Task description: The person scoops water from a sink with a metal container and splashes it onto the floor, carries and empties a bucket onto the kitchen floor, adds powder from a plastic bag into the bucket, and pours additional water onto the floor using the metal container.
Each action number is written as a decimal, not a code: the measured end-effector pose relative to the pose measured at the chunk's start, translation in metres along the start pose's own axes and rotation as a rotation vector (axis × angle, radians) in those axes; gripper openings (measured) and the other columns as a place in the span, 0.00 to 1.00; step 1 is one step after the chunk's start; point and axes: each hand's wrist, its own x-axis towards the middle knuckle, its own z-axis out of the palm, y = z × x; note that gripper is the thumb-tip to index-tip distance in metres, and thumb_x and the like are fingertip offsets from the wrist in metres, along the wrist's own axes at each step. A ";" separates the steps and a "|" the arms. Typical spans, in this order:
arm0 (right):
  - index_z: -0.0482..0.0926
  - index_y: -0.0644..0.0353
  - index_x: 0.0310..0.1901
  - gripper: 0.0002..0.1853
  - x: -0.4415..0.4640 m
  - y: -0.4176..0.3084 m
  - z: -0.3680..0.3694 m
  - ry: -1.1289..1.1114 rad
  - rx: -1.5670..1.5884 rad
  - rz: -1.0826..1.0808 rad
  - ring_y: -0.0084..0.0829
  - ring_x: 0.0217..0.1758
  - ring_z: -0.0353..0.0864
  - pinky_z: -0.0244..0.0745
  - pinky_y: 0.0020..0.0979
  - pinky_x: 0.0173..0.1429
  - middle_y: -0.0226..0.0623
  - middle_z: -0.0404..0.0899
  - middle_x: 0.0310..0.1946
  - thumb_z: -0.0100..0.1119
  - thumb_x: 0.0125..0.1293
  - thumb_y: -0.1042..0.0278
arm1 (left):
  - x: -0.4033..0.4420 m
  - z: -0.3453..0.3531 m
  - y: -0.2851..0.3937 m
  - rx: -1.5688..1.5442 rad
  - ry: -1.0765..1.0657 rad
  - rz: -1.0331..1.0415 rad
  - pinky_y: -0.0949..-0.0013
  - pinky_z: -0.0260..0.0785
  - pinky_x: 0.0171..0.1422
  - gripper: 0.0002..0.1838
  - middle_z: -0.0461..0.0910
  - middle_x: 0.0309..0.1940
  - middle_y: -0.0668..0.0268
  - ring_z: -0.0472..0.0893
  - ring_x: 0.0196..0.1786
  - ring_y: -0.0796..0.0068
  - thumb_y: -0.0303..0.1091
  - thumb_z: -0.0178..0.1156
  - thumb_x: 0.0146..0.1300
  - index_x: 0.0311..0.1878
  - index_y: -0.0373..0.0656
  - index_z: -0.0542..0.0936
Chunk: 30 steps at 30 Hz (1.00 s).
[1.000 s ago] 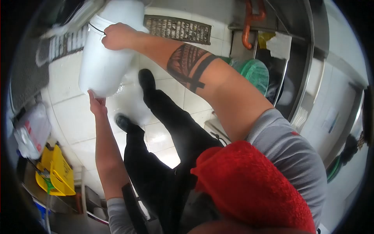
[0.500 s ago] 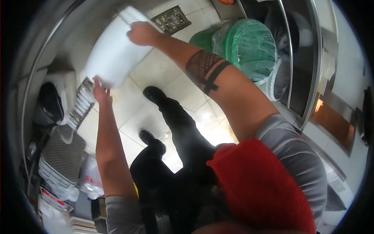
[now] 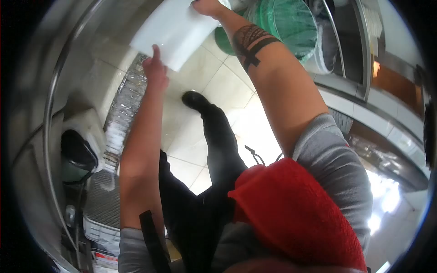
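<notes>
A large white bucket (image 3: 170,34) is tilted over the tiled floor at the top of the view. My right hand (image 3: 208,7) grips it near its upper right end, which is partly out of frame. At its lower end, my left hand (image 3: 156,72) holds the edge, index finger stretched along the surface and the other fingers curled. The bucket's opening is not visible.
Green bins with clear liners (image 3: 291,29) stand at the upper right. A floor drain grate (image 3: 125,104) runs along the left. Further left are a metal rail (image 3: 47,118), a dark-topped container (image 3: 78,150) and a grey crate (image 3: 102,200).
Both hands and the bucket have moved up and to the right in view. The view has turned, bringing in the green bins and more of the drain grate on the left.
</notes>
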 end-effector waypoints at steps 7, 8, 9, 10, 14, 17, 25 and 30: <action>0.83 0.64 0.37 0.16 -0.099 -0.075 -0.035 0.269 0.102 0.086 0.53 0.45 0.80 0.74 0.44 0.53 0.55 0.82 0.38 0.48 0.59 0.62 | -0.048 -0.046 0.014 -0.014 -0.108 -0.056 0.62 0.68 0.56 0.24 0.74 0.44 0.63 0.75 0.48 0.72 0.54 0.61 0.64 0.43 0.40 0.71; 0.83 0.64 0.37 0.15 -0.122 -0.092 -0.045 0.285 0.173 0.122 0.53 0.45 0.80 0.74 0.44 0.54 0.56 0.82 0.37 0.49 0.58 0.63 | -0.060 -0.056 0.017 0.016 -0.131 -0.070 0.62 0.68 0.56 0.24 0.74 0.44 0.63 0.75 0.48 0.72 0.54 0.61 0.64 0.43 0.40 0.71; 0.83 0.64 0.37 0.15 -0.137 -0.100 -0.044 0.304 0.180 0.152 0.53 0.45 0.80 0.74 0.44 0.54 0.56 0.82 0.37 0.49 0.58 0.63 | -0.074 -0.065 0.022 0.004 -0.091 -0.139 0.61 0.67 0.62 0.27 0.72 0.50 0.61 0.73 0.54 0.68 0.53 0.59 0.66 0.53 0.39 0.69; 0.82 0.67 0.37 0.17 -0.147 -0.111 -0.043 0.337 0.181 0.098 0.55 0.47 0.79 0.73 0.44 0.55 0.59 0.80 0.39 0.50 0.60 0.61 | -0.083 -0.073 0.027 -0.017 -0.047 -0.201 0.60 0.66 0.67 0.31 0.70 0.57 0.60 0.71 0.60 0.65 0.53 0.56 0.68 0.62 0.37 0.67; 0.82 0.61 0.40 0.17 -0.205 -0.179 -0.056 0.228 0.174 0.230 0.50 0.45 0.81 0.75 0.42 0.54 0.50 0.82 0.40 0.48 0.58 0.58 | -0.090 -0.130 0.020 0.000 -0.117 -0.239 0.58 0.67 0.63 0.32 0.68 0.60 0.61 0.71 0.60 0.65 0.56 0.54 0.68 0.65 0.41 0.65; 0.81 0.61 0.39 0.17 -0.228 -0.204 -0.027 0.218 0.277 0.266 0.52 0.44 0.81 0.75 0.43 0.54 0.52 0.82 0.38 0.49 0.58 0.59 | -0.096 -0.166 0.025 0.006 -0.077 -0.304 0.57 0.67 0.63 0.32 0.67 0.61 0.59 0.69 0.62 0.63 0.55 0.52 0.69 0.65 0.41 0.65; 0.80 0.61 0.42 0.17 -0.257 -0.249 0.057 0.089 0.499 0.377 0.54 0.46 0.80 0.74 0.42 0.55 0.54 0.81 0.40 0.45 0.60 0.61 | -0.101 -0.270 0.058 0.341 -0.014 -0.229 0.47 0.76 0.50 0.27 0.72 0.54 0.56 0.74 0.56 0.59 0.48 0.55 0.69 0.60 0.35 0.67; 0.77 0.65 0.48 0.20 -0.280 -0.230 0.100 -0.005 0.584 0.452 0.52 0.51 0.79 0.73 0.42 0.57 0.54 0.80 0.46 0.47 0.57 0.64 | -0.112 -0.269 0.055 0.585 0.231 -0.056 0.52 0.78 0.42 0.14 0.75 0.40 0.62 0.77 0.42 0.63 0.42 0.61 0.66 0.42 0.42 0.70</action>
